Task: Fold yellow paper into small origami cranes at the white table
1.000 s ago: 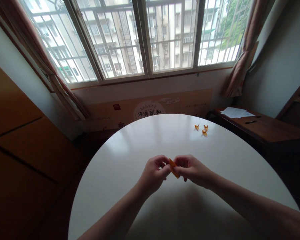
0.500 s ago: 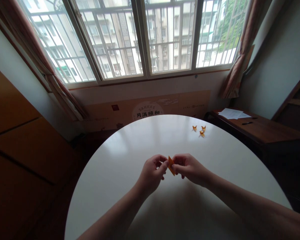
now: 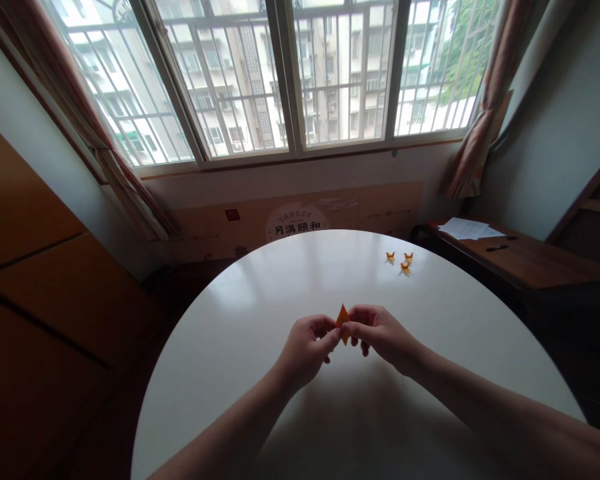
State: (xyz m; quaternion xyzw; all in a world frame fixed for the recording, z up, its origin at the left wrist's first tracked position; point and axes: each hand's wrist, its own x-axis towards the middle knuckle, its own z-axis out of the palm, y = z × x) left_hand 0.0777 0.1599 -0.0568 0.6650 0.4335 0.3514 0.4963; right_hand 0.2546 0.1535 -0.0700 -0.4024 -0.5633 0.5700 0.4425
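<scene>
A small orange piece of folded paper (image 3: 343, 315), diamond-shaped and pointed at top and bottom, is held upright between my two hands above the white table. My left hand (image 3: 311, 347) pinches its left side with thumb and forefinger. From the other side, my right hand (image 3: 380, 333) grips it, the thumb lying across its front. Fingertips cover the middle of the paper. Farther off to the right, three little orange folded-paper birds (image 3: 405, 267) stand close together on the tabletop, untouched.
The round white table (image 3: 220, 360) spreads out below my arms. A wooden side table (image 3: 545, 257) at the right bears white papers (image 3: 467, 229) and a dark slim object (image 3: 497, 249). A printed carton panel (image 3: 380, 207) stands under the barred window. An orange-brown cabinet (image 3: 35, 287) rises at the left.
The folded paper has turned from a slant to nearly upright, its upper point now higher. My right thumb has shifted over its front. Both hands still hold it.
</scene>
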